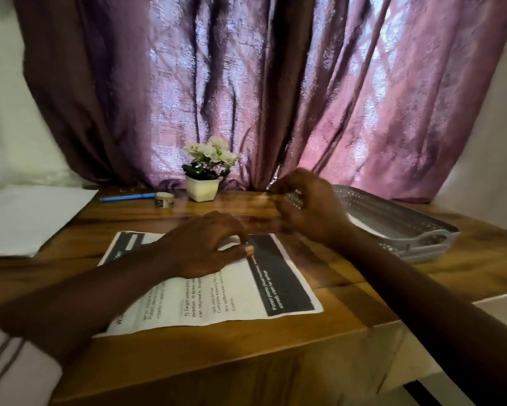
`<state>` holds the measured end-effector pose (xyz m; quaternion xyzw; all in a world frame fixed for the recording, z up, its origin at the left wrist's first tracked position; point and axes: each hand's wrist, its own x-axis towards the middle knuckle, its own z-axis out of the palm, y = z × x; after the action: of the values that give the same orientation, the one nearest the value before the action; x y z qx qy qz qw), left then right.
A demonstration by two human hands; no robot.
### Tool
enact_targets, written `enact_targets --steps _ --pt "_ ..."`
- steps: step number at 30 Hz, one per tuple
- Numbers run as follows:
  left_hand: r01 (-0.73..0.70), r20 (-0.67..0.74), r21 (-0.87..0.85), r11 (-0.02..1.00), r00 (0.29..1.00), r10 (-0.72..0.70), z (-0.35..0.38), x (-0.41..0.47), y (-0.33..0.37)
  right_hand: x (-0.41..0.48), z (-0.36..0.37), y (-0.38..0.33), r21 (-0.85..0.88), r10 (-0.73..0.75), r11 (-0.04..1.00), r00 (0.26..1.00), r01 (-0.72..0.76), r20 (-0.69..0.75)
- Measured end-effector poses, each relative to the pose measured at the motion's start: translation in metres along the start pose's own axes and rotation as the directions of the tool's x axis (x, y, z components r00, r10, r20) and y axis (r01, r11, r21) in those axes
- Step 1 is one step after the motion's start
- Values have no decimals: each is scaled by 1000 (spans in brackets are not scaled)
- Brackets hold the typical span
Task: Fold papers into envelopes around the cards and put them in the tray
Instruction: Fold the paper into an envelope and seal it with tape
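Left hand (205, 244) curls on the printed paper (234, 294) (grip unclear); right hand (308, 206) pinches a pale strip (266, 195) by the tray (398, 218).

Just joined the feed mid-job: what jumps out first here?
The big purple curtain fills the background, behind a white-flowered pot. In the foreground, the left hand presses a printed paper on the wooden table, while the right hand hovers beside the grey tray.
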<state>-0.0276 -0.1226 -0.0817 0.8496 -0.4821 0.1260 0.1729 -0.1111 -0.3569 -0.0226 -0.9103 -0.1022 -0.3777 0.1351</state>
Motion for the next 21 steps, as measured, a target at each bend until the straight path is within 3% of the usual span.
enact_targets --steps 4,9,12,14,16,18,21 --pt "120 -269 101 988 959 -89 -12 -1 -17 3 60 -42 306 -49 950 943 -58 330" --pt "421 -251 199 885 895 -369 -40 -12 -50 11 96 -65 561 -213 819 846 -118 489" --pt "538 -223 242 808 841 -493 -55 -17 -67 17 111 -64 402 -183 913 823 -60 538" --pt "621 -267 245 744 781 -565 -62 -21 -81 22 117 -59 87 -26 996 831 -27 555" --pt "666 -213 194 720 746 -632 -63 -26 -88 22 117 -59 -187 123 982 850 -30 512" --pt "639 -103 160 752 769 -631 -61 -31 -89 20 115 -62 -261 180 964 858 -56 482" --pt "598 -34 257 759 790 -612 -58 -33 -89 17 106 -67 -285 183 957 861 -46 475"
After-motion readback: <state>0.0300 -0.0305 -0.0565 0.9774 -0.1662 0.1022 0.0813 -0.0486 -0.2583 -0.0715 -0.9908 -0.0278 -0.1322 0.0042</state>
